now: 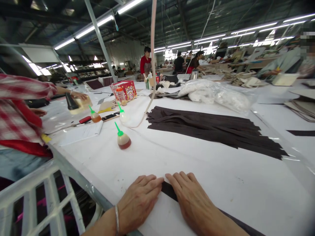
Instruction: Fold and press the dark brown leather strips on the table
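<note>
At a white-covered worktable (221, 173), a worker's left hand (141, 200) and right hand (189, 198), fingers together, rest at the end of a long, flat dark-brown strip (169, 190), any pinch hidden; similar dark-brown strips (211, 127) lie heaped beyond.

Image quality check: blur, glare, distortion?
Head view: co-worker's hand beyond a red-and-white plaid sleeve is motion-blurred; long white ceiling tubes look overexposed; glints show on the glossy white tabletop; the grey metal post leans, perhaps from camera tilt or wide-angle distortion; the wearer's bare left hand and bare right hand look sharper.
</note>
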Available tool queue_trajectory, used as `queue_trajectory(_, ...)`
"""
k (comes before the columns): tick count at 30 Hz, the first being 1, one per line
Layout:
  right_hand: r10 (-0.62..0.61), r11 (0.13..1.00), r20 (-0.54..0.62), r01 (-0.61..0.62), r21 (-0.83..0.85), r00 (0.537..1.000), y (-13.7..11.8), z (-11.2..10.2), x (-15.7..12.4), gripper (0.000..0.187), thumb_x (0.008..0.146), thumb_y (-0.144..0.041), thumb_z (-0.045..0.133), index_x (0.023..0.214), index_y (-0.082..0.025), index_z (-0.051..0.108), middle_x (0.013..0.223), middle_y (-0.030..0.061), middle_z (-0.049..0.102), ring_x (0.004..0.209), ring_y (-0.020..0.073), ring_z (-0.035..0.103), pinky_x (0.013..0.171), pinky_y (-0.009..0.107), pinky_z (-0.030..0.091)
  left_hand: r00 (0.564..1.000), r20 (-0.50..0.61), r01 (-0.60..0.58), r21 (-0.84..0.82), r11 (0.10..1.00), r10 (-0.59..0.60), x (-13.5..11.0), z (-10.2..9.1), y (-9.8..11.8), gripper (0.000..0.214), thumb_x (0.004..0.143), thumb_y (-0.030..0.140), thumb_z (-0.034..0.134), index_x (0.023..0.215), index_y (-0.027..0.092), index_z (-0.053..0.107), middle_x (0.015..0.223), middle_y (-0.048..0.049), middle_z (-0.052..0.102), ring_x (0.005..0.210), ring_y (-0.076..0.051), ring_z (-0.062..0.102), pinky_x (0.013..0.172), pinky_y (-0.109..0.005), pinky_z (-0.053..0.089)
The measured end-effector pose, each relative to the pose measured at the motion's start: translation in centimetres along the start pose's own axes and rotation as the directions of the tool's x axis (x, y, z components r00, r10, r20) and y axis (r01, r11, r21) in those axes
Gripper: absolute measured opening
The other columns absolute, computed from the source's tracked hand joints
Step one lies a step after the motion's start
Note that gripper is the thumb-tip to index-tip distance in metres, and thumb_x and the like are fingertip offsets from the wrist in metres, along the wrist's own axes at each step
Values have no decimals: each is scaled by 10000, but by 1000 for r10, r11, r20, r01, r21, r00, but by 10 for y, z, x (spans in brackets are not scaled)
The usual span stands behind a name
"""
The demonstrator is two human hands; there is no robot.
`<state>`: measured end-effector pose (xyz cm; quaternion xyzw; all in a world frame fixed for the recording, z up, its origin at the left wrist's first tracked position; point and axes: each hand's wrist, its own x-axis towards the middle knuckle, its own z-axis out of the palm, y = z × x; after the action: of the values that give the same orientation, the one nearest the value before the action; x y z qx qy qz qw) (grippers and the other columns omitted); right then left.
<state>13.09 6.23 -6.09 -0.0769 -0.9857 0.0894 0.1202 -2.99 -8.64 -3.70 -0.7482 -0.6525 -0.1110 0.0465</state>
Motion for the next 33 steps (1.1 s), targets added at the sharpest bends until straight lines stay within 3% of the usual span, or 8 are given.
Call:
queue_trajectory(3, 17, 1000, 20, -17, 25, 1000, 3, -3, -7, 393, 757, 42, 470, 1074, -163, 578, 969, 63, 560, 859, 224, 466, 811, 375, 329, 999, 25, -29, -38, 999, 30, 4, -3, -3, 298, 907, 109, 460, 1178, 184, 559, 1260, -45, 608, 1161, -206, 519, 976, -388, 457)
queue_trajectory(6, 20, 999, 2, -20, 50, 1000, 6, -5, -14, 320, 763, 63, 480, 960, -169, 580, 922, 46, 548, 825, 210, 468, 779, 349, 347, 998, 44, -39, -87, 995, 42, 6, -3, -5, 258, 908, 98, 448, 1116, 190, 569, 1259, -36, 604, 1155, -201, 506, 993, -383, 430)
queue_trajectory(11, -52, 998, -31, 53, 31, 998, 11, -8, -17, 270, 808, 57, 496, 946, -159, 582, 894, 38, 547, 801, 192, 477, 759, 328, 364, 999, 47, 11, -171, 985, -3, 11, -3, -3, 407, 864, 37, 426, 1235, 190, 490, 1171, -40, 618, 1102, -189, 506, 976, -365, 424)
queue_trajectory(16, -88, 996, -25, 88, 7, 996, 12, -12, -20, 245, 819, 36, 533, 964, -153, 592, 888, 35, 555, 792, 188, 480, 755, 328, 360, 994, 107, 23, -154, 988, -6, 20, -3, 0, 491, 902, 57, 412, 1354, 248, 418, 1111, -25, 611, 1024, -191, 519, 907, -370, 439)
queue_trajectory(24, -131, 991, -51, 129, -33, 990, 15, -16, -27, 214, 839, 0, 538, 980, -157, 577, 865, 25, 536, 768, 183, 464, 727, 326, 343, 994, 107, -25, -61, 998, 32, 24, -1, 2, 527, 879, 64, 446, 1362, 275, 448, 1069, -46, 609, 988, -207, 524, 868, -381, 437)
queue_trajectory(33, -127, 991, 8, 127, -50, 992, 22, -20, -45, 208, 840, 0, 535, 971, -159, 557, 886, 29, 534, 773, 187, 471, 749, 335, 337, 989, 146, -22, -20, 1000, 25, 25, 0, 3, 478, 885, 72, 463, 1308, 291, 502, 1046, -43, 591, 960, -217, 502, 867, -399, 386)
